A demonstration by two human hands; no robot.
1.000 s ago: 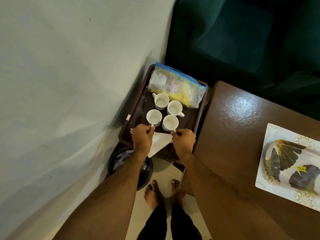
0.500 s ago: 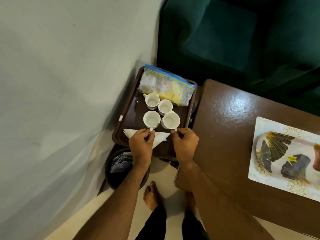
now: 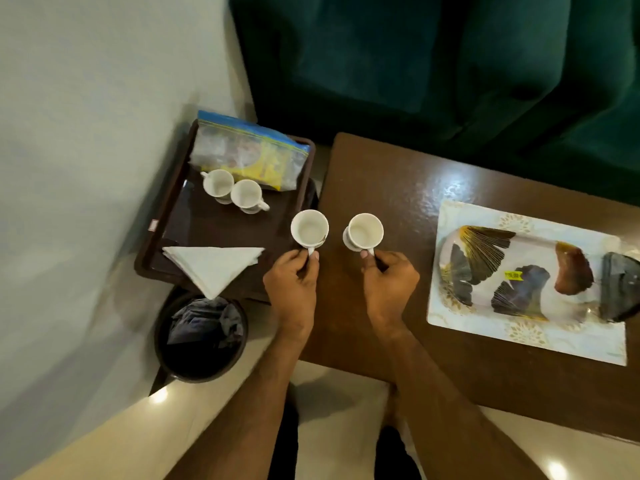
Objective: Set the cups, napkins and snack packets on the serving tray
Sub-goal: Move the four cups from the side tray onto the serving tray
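Observation:
My left hand point(image 3: 292, 287) grips the handle of a white cup point(image 3: 309, 229), held above the right edge of a dark brown tray point(image 3: 162, 233). My right hand point(image 3: 389, 282) grips the handle of a second white cup point(image 3: 364, 233) over the left part of the brown table point(image 3: 398, 188). Two more white cups point(image 3: 218, 183) point(image 3: 246, 195) stand on the brown tray, in front of a clear zip bag of snack packets point(image 3: 252, 157). A folded white napkin point(image 3: 213, 266) lies at that tray's near edge. The patterned white serving tray point(image 3: 526, 327) lies on the table to the right.
A dark round waste bin point(image 3: 201, 336) stands on the floor below the brown tray. A pale wall rises at left. A dark green sofa point(image 3: 433, 64) fills the back. My feet and dark trousers show at the bottom on a light floor.
Both hands have lifted the two near cups by their handles off the brown tray and carried them right. The napkin under them now lies uncovered. The camera has swung right.

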